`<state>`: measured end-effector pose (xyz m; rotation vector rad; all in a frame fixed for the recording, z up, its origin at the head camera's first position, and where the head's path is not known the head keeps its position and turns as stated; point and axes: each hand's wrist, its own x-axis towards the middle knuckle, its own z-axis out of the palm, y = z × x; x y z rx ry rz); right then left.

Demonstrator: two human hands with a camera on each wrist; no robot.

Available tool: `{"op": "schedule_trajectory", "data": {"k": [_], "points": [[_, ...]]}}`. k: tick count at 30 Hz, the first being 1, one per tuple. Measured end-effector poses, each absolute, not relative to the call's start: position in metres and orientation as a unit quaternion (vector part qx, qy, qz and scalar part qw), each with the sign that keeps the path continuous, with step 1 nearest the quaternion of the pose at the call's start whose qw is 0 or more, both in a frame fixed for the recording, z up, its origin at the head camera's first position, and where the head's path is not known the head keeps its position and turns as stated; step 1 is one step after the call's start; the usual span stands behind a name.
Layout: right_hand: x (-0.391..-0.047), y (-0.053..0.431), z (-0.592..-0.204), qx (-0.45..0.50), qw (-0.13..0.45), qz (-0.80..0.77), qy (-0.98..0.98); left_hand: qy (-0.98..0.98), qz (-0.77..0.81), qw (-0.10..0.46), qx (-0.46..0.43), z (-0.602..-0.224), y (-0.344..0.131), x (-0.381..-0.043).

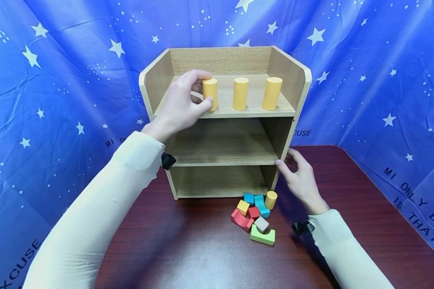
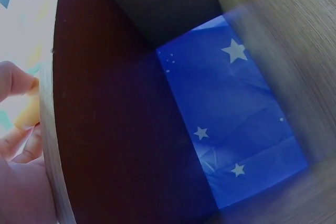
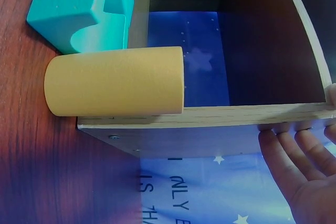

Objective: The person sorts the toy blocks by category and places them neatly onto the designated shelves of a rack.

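My left hand (image 1: 182, 102) pinches the leftmost yellow cylinder block (image 1: 210, 95) upright on the top board of a small wooden shelf (image 1: 224, 165). Two more yellow cylinders, one in the middle (image 1: 240, 94) and one at the right (image 1: 272, 94), stand beside it in a row. The left wrist view shows only part of that hand (image 2: 21, 182) behind a board edge. My right hand (image 1: 304, 180) grips the shelf's right side, thumb at the front edge and fingertips on the outer face, as the right wrist view shows with its fingers (image 3: 294, 156).
Before the shelf's lower right corner, a fourth yellow cylinder (image 1: 271, 200) stands upright. Near it lie blue blocks (image 1: 260, 204), a red arch (image 1: 241, 220), a green arch (image 1: 262, 236) and other small blocks. A blue star-patterned cloth (image 1: 76, 80) hangs behind the dark table (image 1: 159, 249).
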<state>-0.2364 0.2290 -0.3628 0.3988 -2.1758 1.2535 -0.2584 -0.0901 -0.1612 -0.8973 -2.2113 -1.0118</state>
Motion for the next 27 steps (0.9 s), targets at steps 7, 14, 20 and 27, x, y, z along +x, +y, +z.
{"op": "schedule_trajectory", "data": {"k": [7, 14, 20, 27], "points": [[-0.2365, 0.2294, -0.3627, 0.152, 0.295, 0.472, -0.817, -0.828, -0.380, 0.255, -0.324, -0.1598, -0.0905, -0.2586], [-0.2364, 0.2291, -0.3630, 0.147, 0.294, 0.470, -0.819, -0.829, -0.382, 0.252, -0.321, -0.1597, -0.0913, -0.2588], [-0.2367, 0.2297, -0.3639, 0.152, 0.294, 0.471, -0.818, -0.832, -0.379, 0.250, -0.318, -0.1598, -0.0913, -0.2598], [-0.2380, 0.2308, -0.3651, 0.155, 0.296, 0.470, -0.817, -0.825, -0.382, 0.257, -0.329, -0.1601, -0.0911, -0.2589]]}}
